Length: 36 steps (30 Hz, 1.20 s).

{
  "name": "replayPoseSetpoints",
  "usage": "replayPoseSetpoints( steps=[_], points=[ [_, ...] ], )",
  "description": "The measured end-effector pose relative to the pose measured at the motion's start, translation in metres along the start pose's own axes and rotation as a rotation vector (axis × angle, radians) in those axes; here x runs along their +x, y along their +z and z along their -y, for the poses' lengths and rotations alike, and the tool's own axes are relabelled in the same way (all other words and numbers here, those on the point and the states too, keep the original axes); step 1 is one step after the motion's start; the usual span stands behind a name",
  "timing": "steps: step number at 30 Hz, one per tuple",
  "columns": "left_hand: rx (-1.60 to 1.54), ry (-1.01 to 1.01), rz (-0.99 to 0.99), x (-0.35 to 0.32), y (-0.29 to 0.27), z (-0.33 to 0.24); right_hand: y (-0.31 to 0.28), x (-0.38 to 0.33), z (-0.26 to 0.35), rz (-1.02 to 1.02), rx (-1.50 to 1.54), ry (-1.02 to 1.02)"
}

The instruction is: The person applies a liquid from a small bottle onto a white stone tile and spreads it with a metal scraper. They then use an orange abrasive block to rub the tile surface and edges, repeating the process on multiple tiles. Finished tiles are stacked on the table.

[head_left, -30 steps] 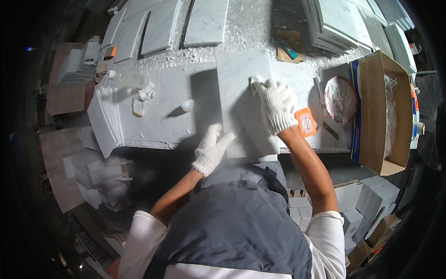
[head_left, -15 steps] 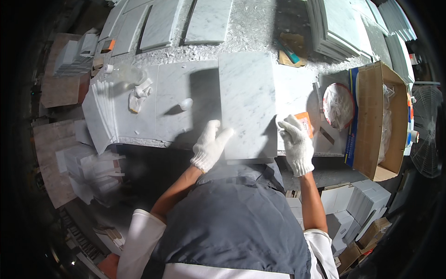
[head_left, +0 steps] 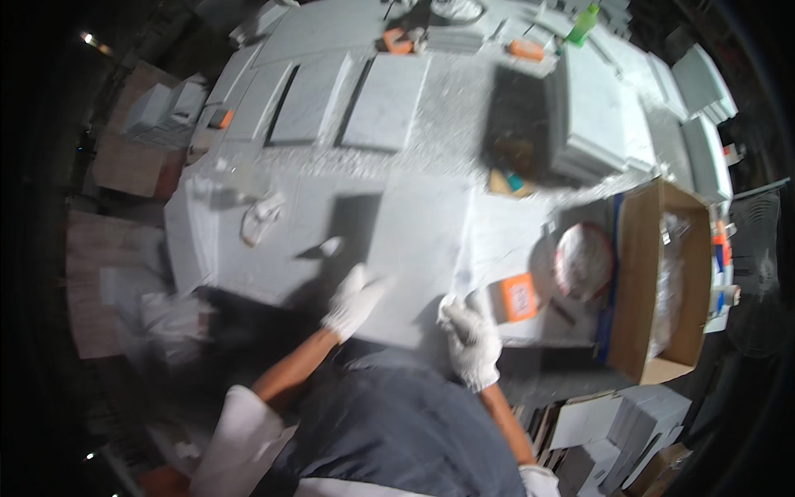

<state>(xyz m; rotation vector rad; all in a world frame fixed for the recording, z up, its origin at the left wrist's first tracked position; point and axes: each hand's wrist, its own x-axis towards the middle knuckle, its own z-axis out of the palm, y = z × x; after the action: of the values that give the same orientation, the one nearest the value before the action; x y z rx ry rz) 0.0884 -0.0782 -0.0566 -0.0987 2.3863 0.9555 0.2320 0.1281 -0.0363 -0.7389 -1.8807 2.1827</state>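
A long pale marble slab lies lengthwise in front of me, its near end close to my apron. My left hand, in a white knit glove, is at the slab's left edge with fingers stretched over it and thumb apart. At the right edge near the close corner is my gloved right hand, its fingers curled in. Blur hides what those fingers hold, if anything. Just right of this hand lies an orange box.
A loose white glove and a small white piece lie left. Right are a round tub with clear plastic and an open cardboard carton. Beyond stand separate slabs, stacked slabs and a green bottle.
The view has shifted, showing more of the far worktop. My right hand has moved left, from beside the orange box to the slab's edge. The left hand stays by the left edge.
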Motion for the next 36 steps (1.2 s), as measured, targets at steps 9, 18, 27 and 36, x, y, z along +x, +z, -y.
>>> replayPoseSetpoints(
  steps=[9,18,27,36],
  points=[
    [-0.715,0.103,0.108,-0.027,-0.032,-0.063,-0.066,0.019,-0.015,-0.225,0.209,-0.093],
    [-0.564,0.439,0.167,0.062,-0.005,-0.239,-0.114,0.004,-0.020,-0.397,0.190,-0.184],
    [-0.631,0.583,0.264,0.242,0.145,-0.422,-0.147,-0.013,-0.028,-0.608,0.202,0.017],
    [-0.287,0.502,0.120,0.289,0.182,-0.468,-0.150,0.005,-0.046,-0.589,0.228,-0.016]
  ],
)
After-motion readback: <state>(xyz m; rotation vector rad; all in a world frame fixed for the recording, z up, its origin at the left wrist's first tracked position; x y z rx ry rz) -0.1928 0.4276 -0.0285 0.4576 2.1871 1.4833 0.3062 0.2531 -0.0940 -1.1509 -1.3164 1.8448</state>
